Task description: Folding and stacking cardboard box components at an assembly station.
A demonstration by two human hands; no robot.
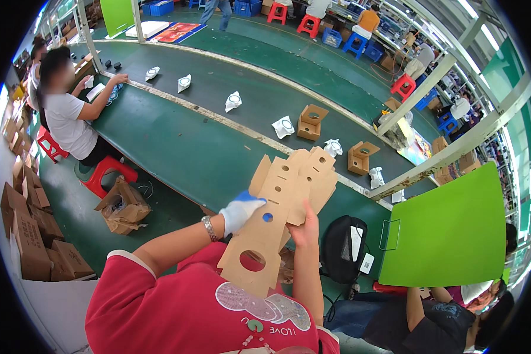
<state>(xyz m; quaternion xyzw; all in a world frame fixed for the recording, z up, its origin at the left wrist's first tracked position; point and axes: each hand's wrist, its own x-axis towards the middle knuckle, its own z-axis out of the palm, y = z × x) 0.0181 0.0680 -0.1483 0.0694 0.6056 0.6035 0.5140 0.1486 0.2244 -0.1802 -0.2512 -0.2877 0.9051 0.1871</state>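
Several flat brown cardboard box blanks (265,242), die-cut with round holes and slots, are held in front of my chest, fanned over the table edge. My left hand (241,213), in a white and blue glove, is closed on the left edge of the nearest blank; some of its fingers are hidden behind it. Blue shows through one small hole. My right hand (305,227) is bare and grips the lower right side of the blanks, with the thumb on top. Beyond the blanks lies the green tabletop (183,141).
Past the table, a dark belt (206,88) carries white wrapped items (233,101) and two open cardboard boxes (311,121). To my right are a black mesh case (338,253) and a green panel (448,227). A person (71,112) works at the left, near a carton (122,206).
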